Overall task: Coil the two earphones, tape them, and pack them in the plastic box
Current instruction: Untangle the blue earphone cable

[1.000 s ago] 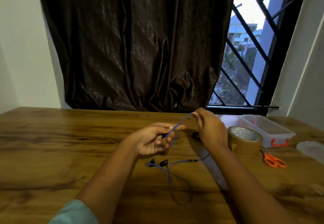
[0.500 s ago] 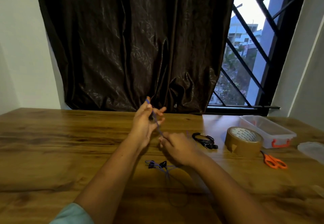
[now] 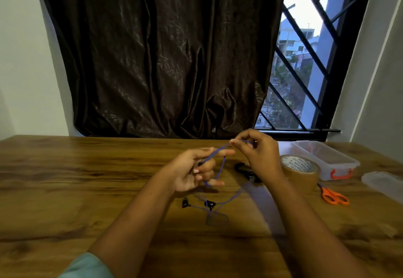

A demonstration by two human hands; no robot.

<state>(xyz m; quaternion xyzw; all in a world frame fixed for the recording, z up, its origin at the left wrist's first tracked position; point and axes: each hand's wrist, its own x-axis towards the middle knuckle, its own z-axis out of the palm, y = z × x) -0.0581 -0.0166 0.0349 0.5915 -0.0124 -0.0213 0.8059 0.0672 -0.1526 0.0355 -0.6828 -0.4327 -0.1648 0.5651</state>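
A blue earphone cable (image 3: 221, 166) loops around the fingers of my left hand (image 3: 194, 172), which grips it above the table's middle. My right hand (image 3: 256, 153) pinches the same cable up and to the right, pulling it taut. The cable's slack and two black earbuds (image 3: 209, 204) lie on the wooden table (image 3: 76, 190) below my hands. A second, black earphone (image 3: 245, 170) lies coiled behind my right wrist, partly hidden. The brown tape roll (image 3: 299, 168) stands to the right, with the open plastic box (image 3: 322, 158) behind it.
Orange scissors (image 3: 333, 196) lie right of the tape. The box's clear lid (image 3: 383, 184) rests at the right table edge. A dark curtain and a barred window stand behind the table.
My right hand swung from low near my left wrist up and to the right, drawing the blue cable out. My left hand dropped lower and turned palm up with the cable around its fingers.
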